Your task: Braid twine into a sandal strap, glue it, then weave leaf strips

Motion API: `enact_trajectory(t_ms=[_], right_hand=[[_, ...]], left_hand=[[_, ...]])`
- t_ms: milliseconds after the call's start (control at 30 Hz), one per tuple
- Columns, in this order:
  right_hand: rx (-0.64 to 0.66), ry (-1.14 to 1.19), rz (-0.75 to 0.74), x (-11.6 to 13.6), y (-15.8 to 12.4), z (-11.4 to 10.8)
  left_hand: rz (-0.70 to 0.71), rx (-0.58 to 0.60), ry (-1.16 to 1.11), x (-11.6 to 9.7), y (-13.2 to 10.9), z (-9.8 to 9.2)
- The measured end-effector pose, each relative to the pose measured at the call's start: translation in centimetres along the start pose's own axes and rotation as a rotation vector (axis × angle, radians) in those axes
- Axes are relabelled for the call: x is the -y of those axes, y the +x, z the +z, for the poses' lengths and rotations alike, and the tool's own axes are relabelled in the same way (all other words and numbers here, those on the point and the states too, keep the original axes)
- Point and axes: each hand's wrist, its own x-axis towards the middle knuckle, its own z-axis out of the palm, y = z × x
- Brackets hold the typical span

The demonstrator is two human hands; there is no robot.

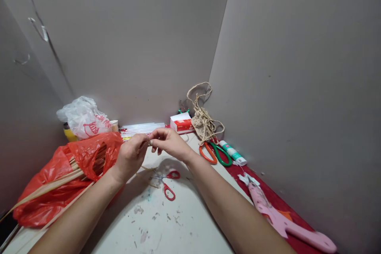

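Note:
My left hand (132, 156) is closed, its thumb and fingertips pinched together. Against it, the fingertips of my right hand (170, 144) come together in a pinch too. Whatever lies between the fingers is too small to make out. Both hands are raised over the white tabletop (157, 222). Below them, small scissors with red handles (169, 184) lie spread on the table. A thin straw-coloured strip (147, 168) shows beneath my left hand, near the blades.
Left, a red plastic bag (53, 182) holds long straw strips; a white plastic bag (86, 117) sits behind. At the back are clear sticks (143, 128), a red-and-white box (181, 122) and braided cord (205, 125). Right: orange-and-green-handled scissors (223, 154), a tube (233, 152), a pink glue gun (276, 214).

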Motion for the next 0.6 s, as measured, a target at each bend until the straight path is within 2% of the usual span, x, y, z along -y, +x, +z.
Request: enact_trajectory(t_ms=[100,300,400,500,600], right_hand=[[-0.08,-0.107,-0.064,0.1,0.1,0.4],[-0.114,-0.295,-0.182,0.9,-0.1,0.2],[-0.138,-0.412,-0.254,1.6,-0.6,-0.1],[-0.152,-0.63,-0.364,2.3,-1.1,-0.3],[-0.12,-0.73,-0.389,2.4,-1.2,-0.1]], left_hand=[[-0.002,-0.027,-0.017,0.0,0.0,0.1],[-0.003,-0.067,-0.038,0.2,0.0,0.2],[-0.141,-0.106,-0.159,0.7,0.1,0.3],[-0.304,-0.141,-0.326,1.1,0.6,0.2],[-0.402,-0.163,-0.433,1.2,1.0,0.1]])
